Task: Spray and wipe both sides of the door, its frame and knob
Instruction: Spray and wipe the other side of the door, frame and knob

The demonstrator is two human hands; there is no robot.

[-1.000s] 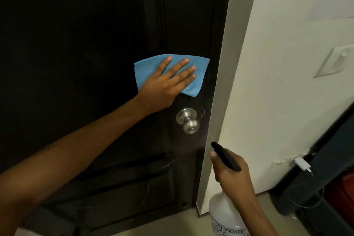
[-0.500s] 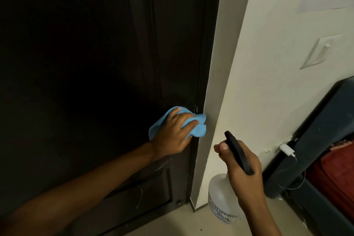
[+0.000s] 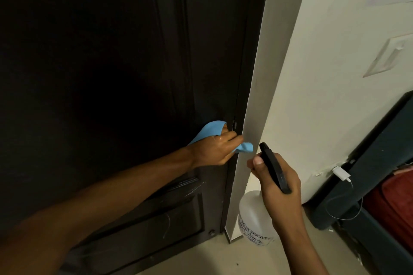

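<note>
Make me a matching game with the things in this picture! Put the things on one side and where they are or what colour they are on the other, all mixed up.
Things:
1. cloth
2. spray bottle
3. door
4. charger plug

Clues:
A. dark brown, with scratches low down
B. white, at the wall on the right
C. blue, bunched in the left hand
D. clear with a black top, held by the right hand

Pairs: 1-C, 2-D, 3-A, 4-B

Knob hidden, seemingly under cloth [image 3: 206, 133] (bottle label [image 3: 254, 233] blurred).
</note>
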